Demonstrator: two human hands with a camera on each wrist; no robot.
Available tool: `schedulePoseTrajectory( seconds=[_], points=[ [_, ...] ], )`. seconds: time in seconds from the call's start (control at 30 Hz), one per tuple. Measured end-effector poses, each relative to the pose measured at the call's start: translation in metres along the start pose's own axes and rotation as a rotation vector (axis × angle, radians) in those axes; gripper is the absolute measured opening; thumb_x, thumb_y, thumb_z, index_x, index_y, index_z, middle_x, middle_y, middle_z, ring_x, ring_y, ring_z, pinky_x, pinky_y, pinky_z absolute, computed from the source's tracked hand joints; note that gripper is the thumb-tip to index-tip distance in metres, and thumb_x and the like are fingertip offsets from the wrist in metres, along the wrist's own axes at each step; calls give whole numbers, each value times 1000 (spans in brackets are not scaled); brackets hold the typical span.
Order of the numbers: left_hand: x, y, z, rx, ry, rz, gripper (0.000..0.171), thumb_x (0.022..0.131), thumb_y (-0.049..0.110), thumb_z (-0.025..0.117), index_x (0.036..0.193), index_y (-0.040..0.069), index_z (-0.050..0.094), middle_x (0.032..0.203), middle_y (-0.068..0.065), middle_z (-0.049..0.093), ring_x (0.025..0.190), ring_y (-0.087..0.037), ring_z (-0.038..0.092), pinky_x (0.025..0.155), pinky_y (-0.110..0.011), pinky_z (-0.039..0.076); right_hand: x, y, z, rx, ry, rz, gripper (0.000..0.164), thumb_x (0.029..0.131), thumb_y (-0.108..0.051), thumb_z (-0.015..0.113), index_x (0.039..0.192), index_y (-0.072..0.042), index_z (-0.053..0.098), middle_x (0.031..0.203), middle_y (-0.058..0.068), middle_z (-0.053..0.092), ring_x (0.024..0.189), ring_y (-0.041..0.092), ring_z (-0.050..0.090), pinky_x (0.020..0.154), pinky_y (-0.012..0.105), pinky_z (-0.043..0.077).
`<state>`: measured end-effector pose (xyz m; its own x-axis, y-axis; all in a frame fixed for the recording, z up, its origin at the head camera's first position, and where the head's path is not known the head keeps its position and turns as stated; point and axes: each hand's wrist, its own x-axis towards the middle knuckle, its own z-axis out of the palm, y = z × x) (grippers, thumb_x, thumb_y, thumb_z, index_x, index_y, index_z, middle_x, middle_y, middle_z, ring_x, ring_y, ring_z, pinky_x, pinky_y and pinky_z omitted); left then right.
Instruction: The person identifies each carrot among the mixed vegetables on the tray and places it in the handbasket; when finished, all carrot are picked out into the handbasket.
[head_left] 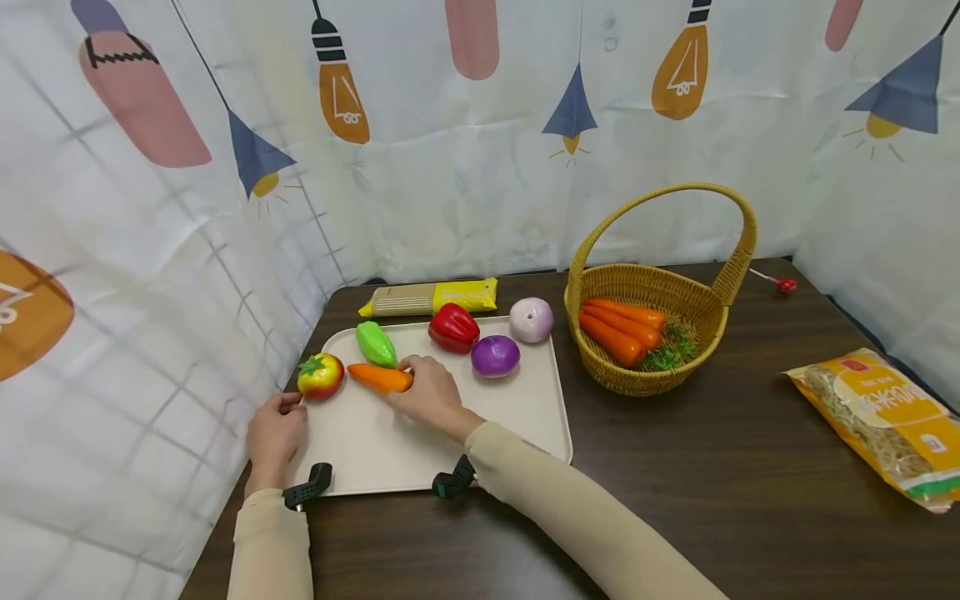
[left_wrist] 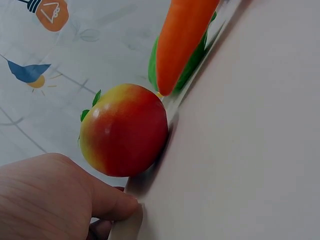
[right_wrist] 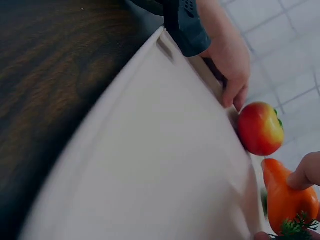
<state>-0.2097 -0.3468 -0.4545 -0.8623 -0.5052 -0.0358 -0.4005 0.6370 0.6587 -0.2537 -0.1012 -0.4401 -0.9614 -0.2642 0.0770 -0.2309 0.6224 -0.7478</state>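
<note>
My right hand (head_left: 432, 396) holds an orange carrot (head_left: 378, 377) by its thick leafy end, its tip pointing left over the white tray (head_left: 360, 454). In the right wrist view, a thumb presses the side of the carrot (right_wrist: 286, 200). My left hand (head_left: 276, 437) pinches the tray's left rim, thumb on top, as the left wrist view shows. Just beyond that thumb sits a red-yellow tomato-like fruit (left_wrist: 125, 131). A green pepper-like vegetable (head_left: 376, 344) lies behind the carrot. Farther right on the tray are a red bell pepper (head_left: 453, 328), a purple oval vegetable (head_left: 495, 357) and a pale onion (head_left: 531, 320).
A yellow noodle packet (head_left: 431, 297) lies behind the tray. To the right stands a wicker basket (head_left: 637, 382) with several carrots (head_left: 622, 327). An orange-yellow food bag (head_left: 885, 417) lies at the table's right, and a small red item (head_left: 785, 285) at the back.
</note>
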Motion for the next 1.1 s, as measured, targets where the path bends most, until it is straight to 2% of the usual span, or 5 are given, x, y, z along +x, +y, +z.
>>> schedulePoseTrajectory(
  seconds=[0.17, 0.4, 0.73, 1.1],
  points=[
    [1, -1, -2, 7, 1, 7, 38, 97, 19, 45, 127, 0, 57, 119, -23, 58, 104, -41, 51, 85, -50, 36, -7, 9, -5, 71, 9, -25, 41, 77, -27, 76, 115, -17, 64, 96, -4, 55, 82, 12, 50, 72, 23, 42],
    [1, -3, -2, 17, 14, 22, 37, 96, 19, 45, 125, -1, 58, 115, -23, 59, 102, -39, 52, 80, -45, 35, -17, 19, -13, 131, 29, -101, 41, 76, -22, 75, 116, -19, 66, 96, -4, 54, 83, 11, 49, 72, 23, 41],
    [1, -1, 0, 11, 33, 37, 36, 95, 17, 46, 123, -2, 59, 115, -23, 59, 101, -40, 52, 82, -48, 36, -35, 28, -43, 231, 58, -219, 38, 79, -16, 73, 117, -17, 68, 110, -2, 61, 94, 12, 51, 79, 23, 46],
    [2, -3, 2, 12, 27, 29, 35, 96, 18, 47, 123, -1, 59, 113, -23, 59, 100, -39, 52, 81, -46, 35, -47, 40, -66, 333, 99, -249, 40, 80, -15, 72, 120, -15, 66, 113, -1, 62, 93, 13, 56, 79, 25, 51]
  ],
)
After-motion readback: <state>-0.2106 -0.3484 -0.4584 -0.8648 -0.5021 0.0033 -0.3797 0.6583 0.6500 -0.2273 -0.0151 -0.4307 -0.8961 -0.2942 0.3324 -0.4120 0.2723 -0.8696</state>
